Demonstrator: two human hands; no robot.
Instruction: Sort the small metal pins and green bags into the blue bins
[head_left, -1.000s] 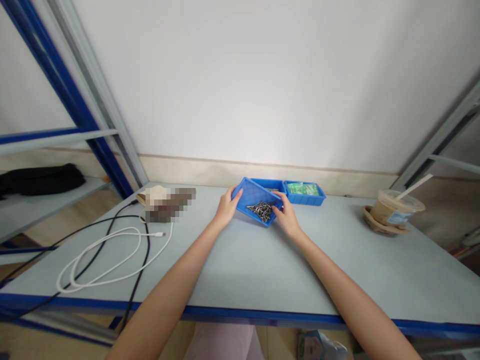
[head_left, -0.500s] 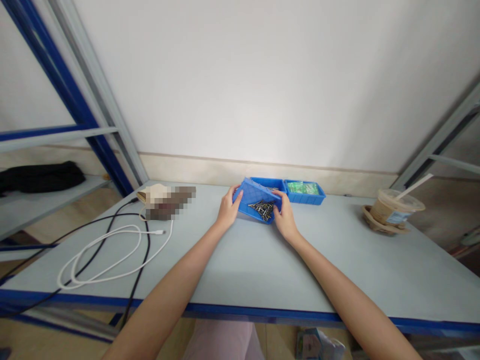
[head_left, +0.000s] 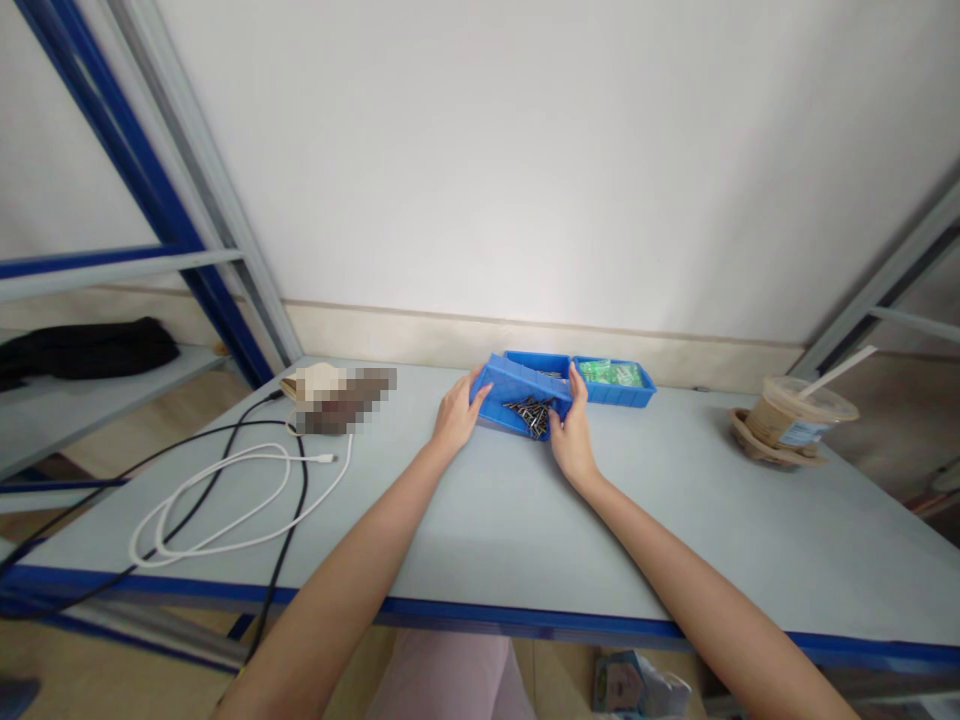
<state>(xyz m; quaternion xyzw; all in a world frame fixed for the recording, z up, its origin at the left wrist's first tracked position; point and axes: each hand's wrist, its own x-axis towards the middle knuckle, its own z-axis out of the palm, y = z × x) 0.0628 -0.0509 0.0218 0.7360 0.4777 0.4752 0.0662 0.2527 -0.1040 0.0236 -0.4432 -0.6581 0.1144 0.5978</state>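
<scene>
Both hands grip a small blue plastic bin [head_left: 517, 379], tipped steeply, near the back of the table. My left hand [head_left: 456, 412] is closed on its left end, thumb on the near side. At the right end, my right hand [head_left: 571, 430] is closed round it, its thumb close to a heap of dark metal screws [head_left: 533, 416]. These screws lie on blue plastic just below the tilted wall; whether that is the same bin or a second one under it, I cannot tell. Behind stands another blue bin [head_left: 537, 358], its contents mostly hidden.
A blue bin with green-and-clear packets [head_left: 613, 374] stands right of the hands. Further right is a plastic cup [head_left: 793, 412] with a straw in a cardboard holder. On the left lie a white cable [head_left: 217, 549], black cables and a blurred-out item [head_left: 341, 400].
The held bin is tipped slightly more, its raised wall covering more of the screws. My right fingers have risen along its end. The whole view has shifted slightly.
</scene>
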